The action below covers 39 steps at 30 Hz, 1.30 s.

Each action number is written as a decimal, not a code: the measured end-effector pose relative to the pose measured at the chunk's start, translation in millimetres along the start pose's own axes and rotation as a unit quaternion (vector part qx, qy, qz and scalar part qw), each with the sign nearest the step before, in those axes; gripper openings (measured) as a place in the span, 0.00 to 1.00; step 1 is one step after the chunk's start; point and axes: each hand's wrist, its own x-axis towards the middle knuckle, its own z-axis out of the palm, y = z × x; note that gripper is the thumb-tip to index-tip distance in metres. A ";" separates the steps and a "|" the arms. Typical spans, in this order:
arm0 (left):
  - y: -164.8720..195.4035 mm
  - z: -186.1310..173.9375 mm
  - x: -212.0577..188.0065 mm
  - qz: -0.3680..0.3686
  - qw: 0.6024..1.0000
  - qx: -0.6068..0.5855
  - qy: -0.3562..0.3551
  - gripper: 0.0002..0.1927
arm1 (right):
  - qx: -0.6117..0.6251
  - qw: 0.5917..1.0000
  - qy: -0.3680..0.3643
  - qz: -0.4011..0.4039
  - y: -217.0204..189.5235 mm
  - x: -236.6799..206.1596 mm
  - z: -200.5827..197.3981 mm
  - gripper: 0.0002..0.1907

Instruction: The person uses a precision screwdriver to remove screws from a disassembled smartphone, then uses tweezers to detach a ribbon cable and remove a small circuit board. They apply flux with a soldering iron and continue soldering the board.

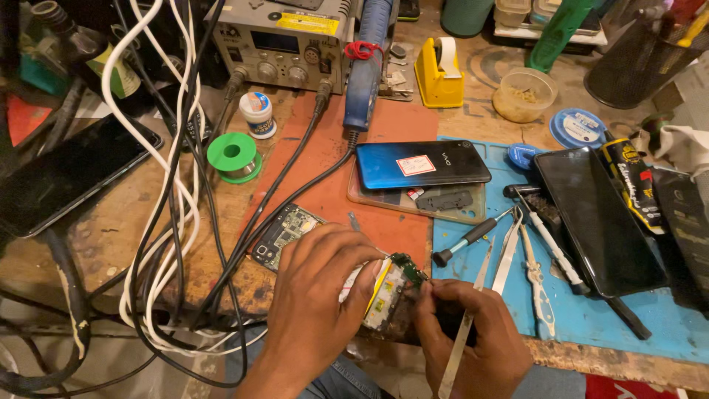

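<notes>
My left hand (319, 284) rests on an opened phone body (385, 295) with white and yellow inner parts, pinning it to the bench. My right hand (473, 336) grips metal tweezers (464, 336) and pinches a small green circuit board (408, 268) at the phone's top edge. A second circuit board (284, 235) lies just left of my left hand on the red mat (332, 177). Parts of the phone body are hidden under both hands.
A blue phone back (421, 164) lies on a clear case. On the blue mat (591, 318) lie a screwdriver (473, 236), tweezers (509, 251), a dark phone (598, 222). A soldering station (284, 44), green solder spool (233, 157), yellow tape dispenser (439, 74) and tangled cables (170, 222) crowd the back and left.
</notes>
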 end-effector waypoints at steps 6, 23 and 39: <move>-0.2 -1.8 -0.1 0.018 1.000 0.012 -0.007 0.07 | -0.005 1.000 0.015 -0.018 -5.9 0.4 4.0 0.11; -7.6 -30.8 1.7 0.070 0.985 -0.068 -0.142 0.43 | 0.167 0.984 0.027 0.053 13.1 -6.8 1.6 0.09; -24.5 -42.7 10.5 0.045 0.988 0.120 -0.082 0.33 | 0.194 0.975 0.012 0.105 27.4 -16.1 -2.9 0.10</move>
